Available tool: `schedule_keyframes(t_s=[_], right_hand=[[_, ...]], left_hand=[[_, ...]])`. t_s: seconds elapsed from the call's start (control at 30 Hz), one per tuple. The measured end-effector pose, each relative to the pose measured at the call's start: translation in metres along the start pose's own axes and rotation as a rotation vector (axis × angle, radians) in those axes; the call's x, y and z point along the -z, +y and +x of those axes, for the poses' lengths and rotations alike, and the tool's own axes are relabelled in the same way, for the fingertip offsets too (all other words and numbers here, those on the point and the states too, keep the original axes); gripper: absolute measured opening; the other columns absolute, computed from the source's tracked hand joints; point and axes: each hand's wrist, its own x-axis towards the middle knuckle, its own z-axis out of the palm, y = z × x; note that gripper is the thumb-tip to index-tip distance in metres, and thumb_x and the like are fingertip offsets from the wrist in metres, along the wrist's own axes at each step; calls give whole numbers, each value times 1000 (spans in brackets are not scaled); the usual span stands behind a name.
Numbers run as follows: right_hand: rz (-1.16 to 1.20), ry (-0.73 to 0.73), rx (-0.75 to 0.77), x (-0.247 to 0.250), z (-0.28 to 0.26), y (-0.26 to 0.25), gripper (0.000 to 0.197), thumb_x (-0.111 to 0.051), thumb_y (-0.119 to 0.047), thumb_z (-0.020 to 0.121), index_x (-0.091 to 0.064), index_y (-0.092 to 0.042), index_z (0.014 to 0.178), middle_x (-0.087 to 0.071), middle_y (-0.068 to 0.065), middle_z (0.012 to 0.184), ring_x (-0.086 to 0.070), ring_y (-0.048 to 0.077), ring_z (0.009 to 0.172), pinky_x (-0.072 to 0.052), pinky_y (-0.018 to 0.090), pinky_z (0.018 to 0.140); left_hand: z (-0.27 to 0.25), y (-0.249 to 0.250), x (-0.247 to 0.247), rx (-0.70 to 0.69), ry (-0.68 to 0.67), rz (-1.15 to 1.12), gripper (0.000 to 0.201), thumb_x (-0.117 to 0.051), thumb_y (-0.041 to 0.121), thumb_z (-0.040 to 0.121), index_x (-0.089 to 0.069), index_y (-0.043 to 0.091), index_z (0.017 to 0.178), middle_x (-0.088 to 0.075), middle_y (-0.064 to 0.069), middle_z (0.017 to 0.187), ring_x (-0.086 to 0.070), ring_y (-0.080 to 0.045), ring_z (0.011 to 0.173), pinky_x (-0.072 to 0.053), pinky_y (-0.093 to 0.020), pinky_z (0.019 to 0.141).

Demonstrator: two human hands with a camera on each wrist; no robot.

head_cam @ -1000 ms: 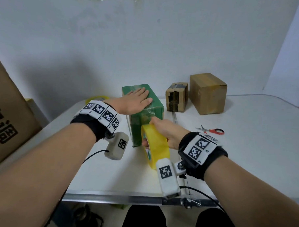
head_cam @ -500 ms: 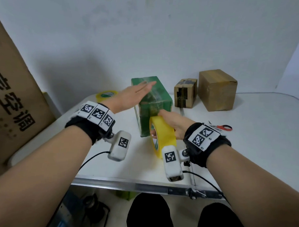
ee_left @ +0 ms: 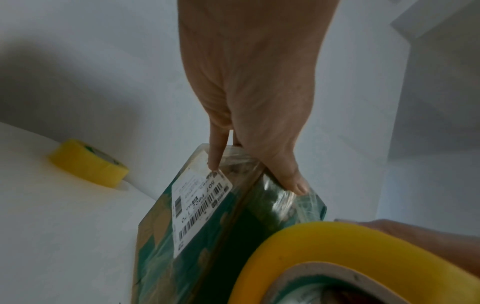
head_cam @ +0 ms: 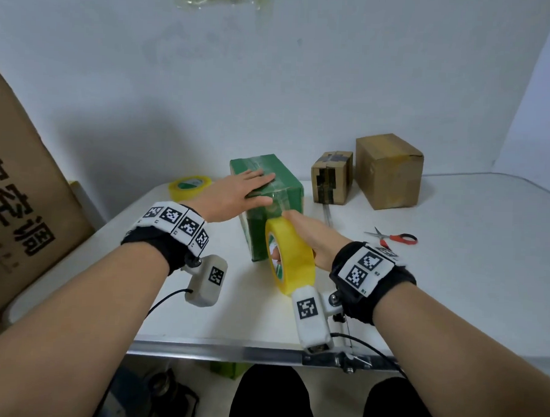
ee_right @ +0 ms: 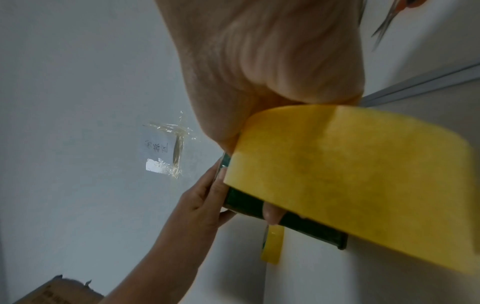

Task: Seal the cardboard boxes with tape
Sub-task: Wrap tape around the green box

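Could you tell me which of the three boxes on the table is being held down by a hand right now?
The green box: the left hand lies flat on its top. The small dark-taped box and the plain brown box stand untouched behind it.

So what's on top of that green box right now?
The left hand lies flat on the green box, over shiny clear tape. The hand hides the seam beneath it.
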Motion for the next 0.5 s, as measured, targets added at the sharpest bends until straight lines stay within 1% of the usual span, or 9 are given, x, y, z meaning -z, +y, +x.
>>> schedule_keyframes(t_s=[0.07, 0.13, 0.2, 0.27, 0.3, 0.33, 0.4, 0.43, 0.5], right_hand=[[24, -28, 26, 2, -6, -1, 44, -47, -43, 101, -54, -6, 124, -68, 21, 92, -67, 28, 74, -52, 51, 94], [24, -57, 74, 5, -14, -3, 42, -51, -40, 100, -55, -7, 126, -66, 24, 106, -67, 28, 81, -53, 47, 91], [-12, -72, 131, 9, -20, -9, 38, -53, -33, 100, -57, -6, 127, -66, 25, 114, -67, 28, 88, -56, 40, 85], [-11, -82, 180, 11, -26, -19, 37, -55, -30, 99, -58, -6, 127, -67, 21, 118, -67, 28, 94, -55, 40, 87], [3, -81, 207, 12, -29, -25, 37, -56, -30, 98, -58, -7, 126, -69, 19, 116, -68, 28, 95, -55, 40, 89], [31, -80, 240, 12, -33, -34, 35, -56, -30, 98, -60, -6, 123, -70, 17, 109, -69, 28, 91, -55, 40, 88], [117, -98, 303, 12, -41, -54, 26, -55, -28, 98, -64, -5, 108, -70, 14, 89, -68, 23, 75, -58, 34, 78], [146, -105, 338, 12, -44, -66, 24, -54, -26, 99, -64, -4, 102, -69, 13, 82, -66, 22, 69, -58, 30, 72], [146, -78, 423, 11, -51, -92, 27, -53, -26, 99, -63, -1, 100, -68, 14, 79, -65, 20, 64, -58, 28, 68]], left_hand=[[0, -3, 1, 18, 6, 32, 67, -36, 61, 93, -23, 33, 153, -19, 0, 161, -21, -19, 147, -21, -40, 119], [-2, -6, 3, 38, 22, 13, 71, -33, 64, 89, -26, 33, 152, -25, -1, 160, -29, -24, 144, -26, -41, 117], [-2, -5, 8, 57, 39, 2, 64, -38, 57, 94, -30, 30, 151, -33, -2, 156, -36, -27, 140, -30, -38, 114], [2, -5, 17, 87, 36, -26, 58, -41, 53, 98, -33, 30, 150, -42, -3, 151, -43, -28, 135, -33, -37, 111], [5, -5, 23, 103, 25, -50, 58, -40, 56, 97, -34, 32, 149, -45, -3, 149, -46, -28, 132, -34, -38, 110], [7, -6, 30, 115, 15, -84, 60, -38, 64, 95, -37, 35, 147, -50, -3, 145, -50, -28, 128, -38, -41, 109], [10, -9, 44, 154, 19, -226, 62, -36, 75, 86, -48, 41, 137, -60, 1, 132, -62, -26, 111, -50, -44, 98], [12, -10, 50, 188, 45, -324, 54, -39, 72, 87, -55, 42, 129, -63, 2, 124, -65, -26, 104, -55, -44, 91], [17, -10, 60, 253, 104, -501, 29, -45, 53, 97, -60, 37, 117, -65, -1, 111, -66, -25, 96, -59, -43, 81]])
